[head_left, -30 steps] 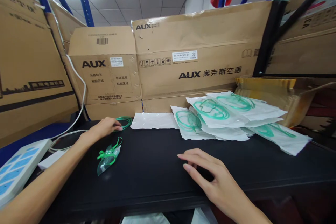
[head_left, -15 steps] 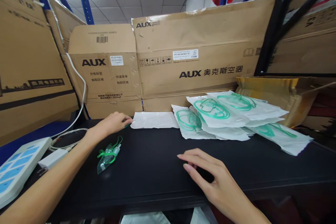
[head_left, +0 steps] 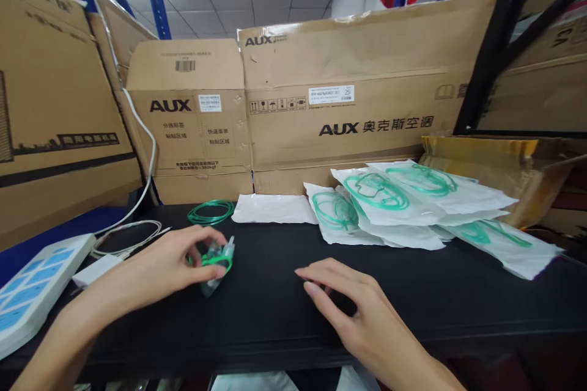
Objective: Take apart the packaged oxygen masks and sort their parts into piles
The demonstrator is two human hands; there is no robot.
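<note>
My left hand (head_left: pixel 183 256) has its fingers and thumb closed around a clear oxygen mask (head_left: pixel 213 286) with a green strap, at the left of the black table. Part of the mask is hidden behind the fingers. Behind that hand lies a coil of green tubing (head_left: pixel 211 212), apart from it. My right hand (head_left: pixel 351 299) hovers over the middle of the table with nothing in it, thumb and fingers apart. A flat white pouch (head_left: pixel 274 209) lies beside the coil.
Several white pouches with green tubing (head_left: pixel 398 192) are piled at the back right, in front of a yellowish open bag (head_left: pixel 477 159). A power strip (head_left: pixel 43 290) and a white charger (head_left: pixel 98 270) with its cable lie at the left. Cardboard sheets (head_left: pixel 362 73) wall the back.
My left hand has left the green tubing at the back, come nearer and closed on the oxygen mask. The coil now shows in full. My right hand has barely moved.
</note>
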